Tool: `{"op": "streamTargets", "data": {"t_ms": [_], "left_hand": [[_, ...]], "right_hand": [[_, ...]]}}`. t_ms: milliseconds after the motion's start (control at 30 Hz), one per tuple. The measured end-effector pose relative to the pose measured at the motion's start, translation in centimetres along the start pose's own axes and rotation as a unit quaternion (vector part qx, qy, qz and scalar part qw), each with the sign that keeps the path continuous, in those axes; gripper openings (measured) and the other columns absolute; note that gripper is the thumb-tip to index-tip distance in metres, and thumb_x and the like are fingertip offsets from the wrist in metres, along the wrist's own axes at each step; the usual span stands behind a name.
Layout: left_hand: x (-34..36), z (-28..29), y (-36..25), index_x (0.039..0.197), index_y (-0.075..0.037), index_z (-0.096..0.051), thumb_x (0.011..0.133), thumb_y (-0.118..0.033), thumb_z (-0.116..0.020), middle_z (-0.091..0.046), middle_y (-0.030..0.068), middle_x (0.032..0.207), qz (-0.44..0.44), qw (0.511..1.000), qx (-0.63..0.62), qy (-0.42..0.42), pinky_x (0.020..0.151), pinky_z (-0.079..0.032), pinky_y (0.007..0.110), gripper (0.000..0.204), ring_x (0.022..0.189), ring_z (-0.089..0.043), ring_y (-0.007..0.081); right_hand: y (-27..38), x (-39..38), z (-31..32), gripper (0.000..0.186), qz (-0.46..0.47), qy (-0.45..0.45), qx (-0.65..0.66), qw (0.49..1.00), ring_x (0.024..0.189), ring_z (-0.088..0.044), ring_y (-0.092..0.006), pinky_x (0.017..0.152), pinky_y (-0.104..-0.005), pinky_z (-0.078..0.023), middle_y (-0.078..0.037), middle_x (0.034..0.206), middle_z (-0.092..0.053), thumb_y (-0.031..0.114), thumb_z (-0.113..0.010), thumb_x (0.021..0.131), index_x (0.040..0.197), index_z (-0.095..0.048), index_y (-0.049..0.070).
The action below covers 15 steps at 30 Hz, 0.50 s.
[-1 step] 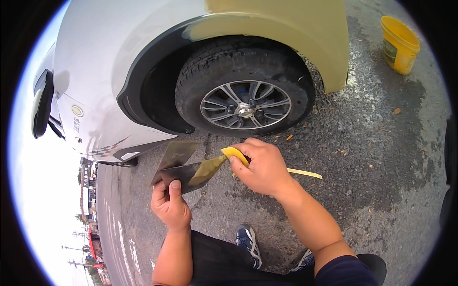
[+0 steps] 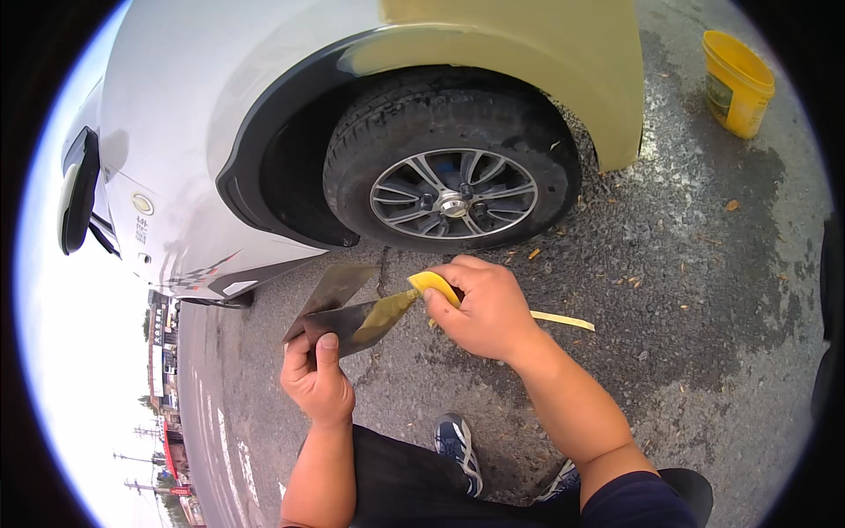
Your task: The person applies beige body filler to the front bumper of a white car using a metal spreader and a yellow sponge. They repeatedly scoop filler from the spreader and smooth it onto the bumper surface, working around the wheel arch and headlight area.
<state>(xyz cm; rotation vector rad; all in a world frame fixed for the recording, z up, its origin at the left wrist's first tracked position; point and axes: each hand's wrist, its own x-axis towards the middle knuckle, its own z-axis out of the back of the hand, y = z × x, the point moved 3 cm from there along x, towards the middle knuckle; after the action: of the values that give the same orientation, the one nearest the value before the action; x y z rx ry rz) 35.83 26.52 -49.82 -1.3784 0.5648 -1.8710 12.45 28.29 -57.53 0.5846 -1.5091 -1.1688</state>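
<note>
My left hand (image 2: 319,387) is closed on two flat metal putty scrapers, thumb over the near one. Olive-coloured paste coats the right end of the near scraper (image 2: 350,329); the far scraper (image 2: 339,289) angles up behind it. My right hand (image 2: 482,308) pinches a yellow round-edged flat piece (image 2: 434,285), partly hidden by the fingers. Its left tip touches the pasted end of the near scraper. Just beyond both hands stands the car's wheel (image 2: 453,198), under a fender (image 2: 563,53) whose right part is coated olive-yellow.
A yellow bucket (image 2: 739,88) stands on the asphalt at the far right. A pale yellow strip (image 2: 563,320) lies beside my right wrist. My shoe (image 2: 458,453) is below the hands. The car's side mirror (image 2: 77,189) juts out at left. Wet patches and dry leaves mark the ground.
My left hand and the two scrapers have shifted very slightly to the right. The right hand has barely moved.
</note>
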Motion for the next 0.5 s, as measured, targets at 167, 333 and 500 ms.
{"op": "streamTargets", "data": {"t_ms": [167, 333, 500], "left_hand": [[-0.7, -0.8, -1.3, 0.101, 0.005, -0.071, 0.090, -0.001, -0.071, -0.068, 0.0131, 0.117, -0.072, 0.987, 0.120, 0.083, 0.095, -0.048, 0.033, 0.013, 0.107, -0.064, 0.0228], [-1.2, -0.6, -0.7, 0.101, 0.005, -0.069, 0.092, -0.003, -0.069, -0.069, 0.0116, 0.108, -0.049, 0.992, 0.116, 0.031, 0.093, -0.047, 0.031, 0.012, 0.099, -0.064, 0.0194], [0.4, 0.7, 1.2, 0.109, 0.004, -0.064, 0.101, -0.008, -0.062, -0.068, 0.0075, 0.105, 0.121, 0.985, -0.115, -0.050, 0.089, -0.052, 0.029, 0.015, 0.093, -0.063, 0.0134]], "right_hand": [[-1.9, 0.2, -0.3, 0.022, -0.165, 0.059, 0.202, 0.964, 0.070, -0.069, -0.0240, 0.065, -0.0358, -0.054, -0.013, 0.083, -0.071, 0.019, -0.064, 0.088, 0.096, -0.072, -0.001], [-6.8, 0.9, 0.7, 0.022, -0.265, -0.055, 0.482, 0.833, 0.072, -0.067, -0.0143, 0.065, -0.0281, -0.054, -0.007, 0.085, -0.071, 0.015, -0.064, 0.090, 0.098, -0.071, -0.004], [-14.6, -0.1, 6.1, 0.026, -0.256, -0.234, 0.507, 0.789, 0.090, -0.066, -0.0185, 0.081, -0.0322, -0.052, -0.010, 0.100, -0.069, 0.013, -0.064, 0.091, 0.110, -0.067, -0.004]]}}
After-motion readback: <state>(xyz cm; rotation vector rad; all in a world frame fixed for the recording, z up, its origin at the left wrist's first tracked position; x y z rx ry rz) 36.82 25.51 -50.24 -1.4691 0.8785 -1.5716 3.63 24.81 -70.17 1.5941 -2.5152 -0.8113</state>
